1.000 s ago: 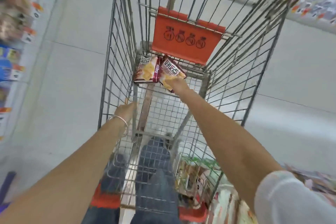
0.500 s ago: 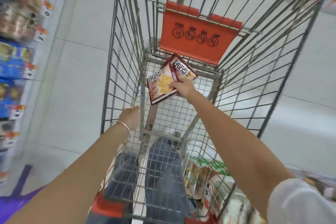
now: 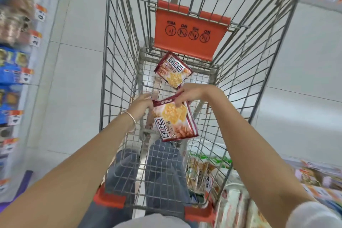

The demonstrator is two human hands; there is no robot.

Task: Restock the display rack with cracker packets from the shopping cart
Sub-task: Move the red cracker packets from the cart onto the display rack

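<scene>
Inside the shopping cart (image 3: 120, 61), left hand (image 3: 140, 104) and right hand (image 3: 192, 92) are gripping 1 cracker packet (image 3: 174, 120); 1 other packet (image 3: 174, 72) is lying beyond, neither yet racked

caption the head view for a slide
Left hand, right hand grip one cracker packet in the cart; second packet beyond.

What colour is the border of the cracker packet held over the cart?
The held cracker packet has a dark red border; the head view shows it clearly.
</scene>
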